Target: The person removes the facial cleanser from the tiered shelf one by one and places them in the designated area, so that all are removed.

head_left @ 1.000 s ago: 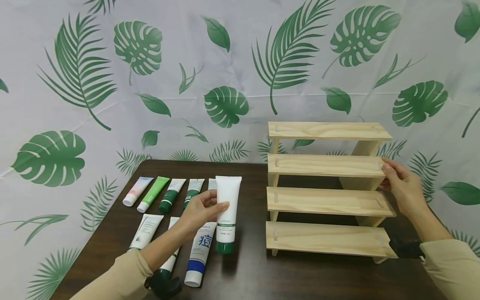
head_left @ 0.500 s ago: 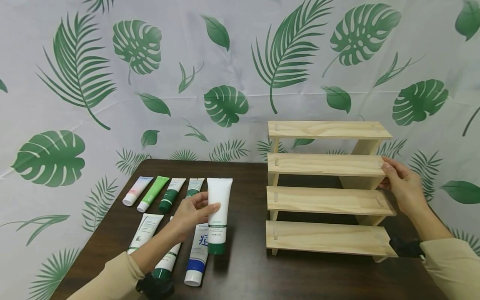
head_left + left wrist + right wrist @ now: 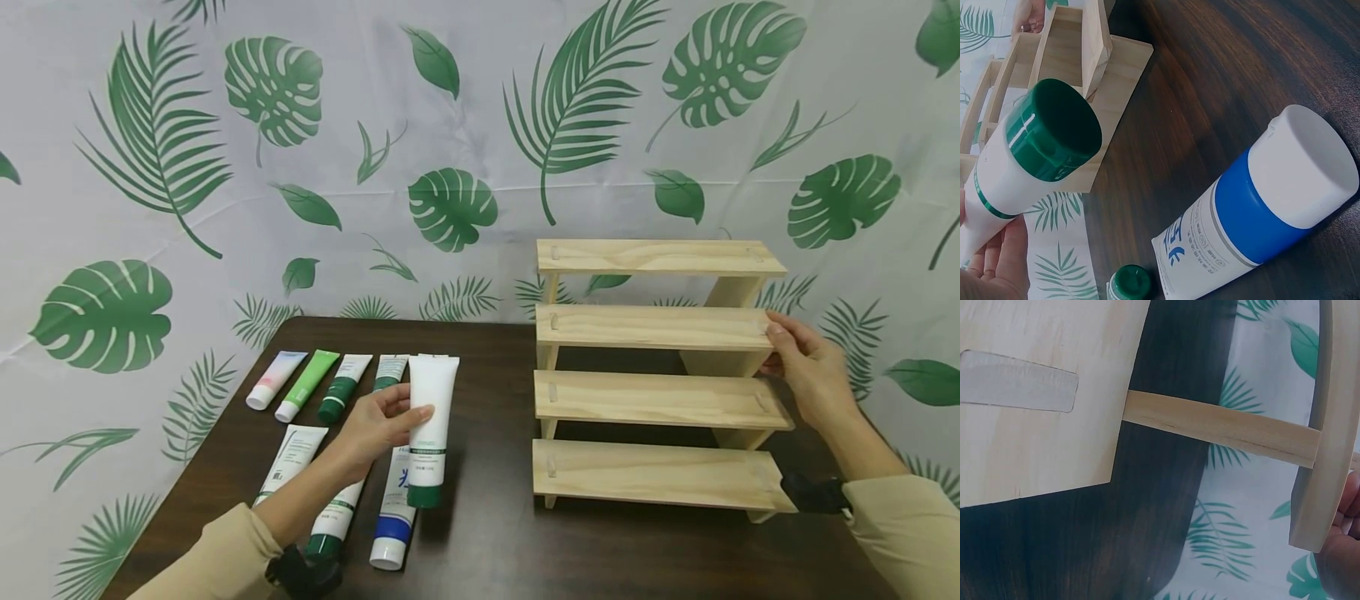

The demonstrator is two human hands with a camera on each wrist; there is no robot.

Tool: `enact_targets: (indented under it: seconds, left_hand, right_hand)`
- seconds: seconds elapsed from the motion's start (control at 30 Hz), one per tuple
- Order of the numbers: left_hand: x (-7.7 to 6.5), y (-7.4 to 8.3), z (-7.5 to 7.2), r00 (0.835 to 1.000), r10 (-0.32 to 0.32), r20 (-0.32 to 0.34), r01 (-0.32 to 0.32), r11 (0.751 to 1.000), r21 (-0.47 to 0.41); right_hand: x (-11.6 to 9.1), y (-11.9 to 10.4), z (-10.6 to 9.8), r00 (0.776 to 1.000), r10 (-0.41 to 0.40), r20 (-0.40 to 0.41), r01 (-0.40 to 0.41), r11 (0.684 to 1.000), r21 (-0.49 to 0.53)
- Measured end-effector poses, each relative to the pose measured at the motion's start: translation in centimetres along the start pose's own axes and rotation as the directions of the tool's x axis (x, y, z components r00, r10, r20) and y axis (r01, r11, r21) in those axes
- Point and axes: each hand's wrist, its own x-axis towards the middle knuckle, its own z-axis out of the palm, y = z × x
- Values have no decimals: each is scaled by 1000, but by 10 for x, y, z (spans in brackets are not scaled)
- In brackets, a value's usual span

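Observation:
In the head view my left hand (image 3: 375, 427) holds a white squeeze tube (image 3: 432, 408) with a dark green cap, cap down, above the table. Thumb and fingers pinch its sides. Beneath and beside it lies a white tube with a blue band (image 3: 392, 525), partly covered by the held one; the left wrist view shows its white cap (image 3: 1310, 169) up close. My right hand (image 3: 810, 371) grips the right end of a tiered wooden shelf (image 3: 652, 327) at the second board from the top. Most of that hand lies outside the right wrist view.
On the dark table (image 3: 495, 533), a back row holds a pink-and-white tube (image 3: 276, 380), a bright green tube (image 3: 307, 385) and several green-and-white ones. A white tube (image 3: 298, 450) and a green-capped tube (image 3: 336, 517) lie in front. A leaf-print cloth (image 3: 480, 125) hangs behind.
My left hand has moved a little left with the white tube, which now covers more of the blue-banded tube. The right hand keeps its grip on the shelf.

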Motion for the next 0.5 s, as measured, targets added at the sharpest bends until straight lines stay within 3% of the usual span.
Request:
enact_targets:
  seconds: [0.27, 0.5]
  left_hand:
    - [-1, 0, -3, 1000, 2, 5, -2, 1000, -3]
    - [-1, -1, -6, 1000, 2, 11, -2, 1000, -25]
  right_hand:
    - [0, -1, 1, 1000, -3, -12, 2, 997, -71]
    - [-1, 0, 1, 1000, 2, -11, -3, 997, -75]
